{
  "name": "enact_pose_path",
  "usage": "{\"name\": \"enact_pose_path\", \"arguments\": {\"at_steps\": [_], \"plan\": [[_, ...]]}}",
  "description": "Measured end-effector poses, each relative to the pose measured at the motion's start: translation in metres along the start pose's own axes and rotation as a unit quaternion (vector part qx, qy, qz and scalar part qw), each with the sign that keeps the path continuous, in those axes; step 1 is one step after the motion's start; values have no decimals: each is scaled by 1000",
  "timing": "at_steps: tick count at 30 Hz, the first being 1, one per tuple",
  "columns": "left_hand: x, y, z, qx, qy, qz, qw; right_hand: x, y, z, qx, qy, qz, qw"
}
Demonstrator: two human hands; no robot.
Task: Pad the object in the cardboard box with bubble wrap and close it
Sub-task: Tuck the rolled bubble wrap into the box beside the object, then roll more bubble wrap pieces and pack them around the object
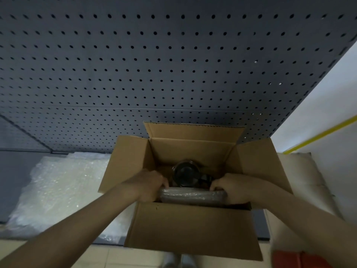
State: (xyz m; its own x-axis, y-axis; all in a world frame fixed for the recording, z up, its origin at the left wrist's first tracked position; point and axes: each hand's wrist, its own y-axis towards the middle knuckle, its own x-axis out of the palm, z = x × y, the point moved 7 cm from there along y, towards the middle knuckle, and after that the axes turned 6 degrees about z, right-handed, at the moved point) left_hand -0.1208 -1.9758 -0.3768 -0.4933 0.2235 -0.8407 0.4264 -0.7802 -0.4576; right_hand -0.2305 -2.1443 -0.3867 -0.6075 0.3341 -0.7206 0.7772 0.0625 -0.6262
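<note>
An open cardboard box (pixel 193 227) stands on a grey shelf with all its flaps spread outward. Inside it lies a dark round object (pixel 185 172), partly hidden by my hands. A rolled piece of bubble wrap (pixel 193 196) lies across the near side of the box's inside, just behind the front wall. My left hand (pixel 148 185) grips the roll's left end. Gripping its right end is my right hand (pixel 231 187). Both hands are inside the box opening.
A pile of loose bubble wrap (pixel 58 188) lies on the shelf (pixel 11 180) left of the box. A grey pegboard wall (pixel 154 64) rises behind. A beige bundle (pixel 307 180) sits at the right, and something red (pixel 295 260) shows at the bottom right.
</note>
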Motion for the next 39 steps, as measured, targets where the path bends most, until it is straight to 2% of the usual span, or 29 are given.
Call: {"name": "enact_pose_path", "arguments": {"at_steps": [5, 11, 14, 18, 22, 29, 32, 39], "plan": [[-38, -20, 0, -10, 27, 78, 997, -35, -21, -15, 0, 51, 33, 998], [-80, -71, -19, -53, 50, 151, 986, -69, -20, -84, -60, 37, 106, 992], [-98, -100, -52, -95, 151, 203, 963, -80, -11, -130, -89, 36, 117, 988], [-107, -140, -108, -136, 141, 246, 949, -90, 9, -194, -111, 27, 130, 985], [-107, -175, -168, -146, 148, 251, 945, -94, 35, -259, -127, 37, 135, 982], [-92, -225, -276, -145, 116, 207, 961, -74, 91, -344, -81, 62, 155, 983], [-79, -233, -306, -145, 95, 178, 969, -69, 108, -368, -71, 55, 171, 981], [-48, -226, -339, -153, 48, 121, 980, -56, 140, -387, -32, 4, 152, 988]]}}
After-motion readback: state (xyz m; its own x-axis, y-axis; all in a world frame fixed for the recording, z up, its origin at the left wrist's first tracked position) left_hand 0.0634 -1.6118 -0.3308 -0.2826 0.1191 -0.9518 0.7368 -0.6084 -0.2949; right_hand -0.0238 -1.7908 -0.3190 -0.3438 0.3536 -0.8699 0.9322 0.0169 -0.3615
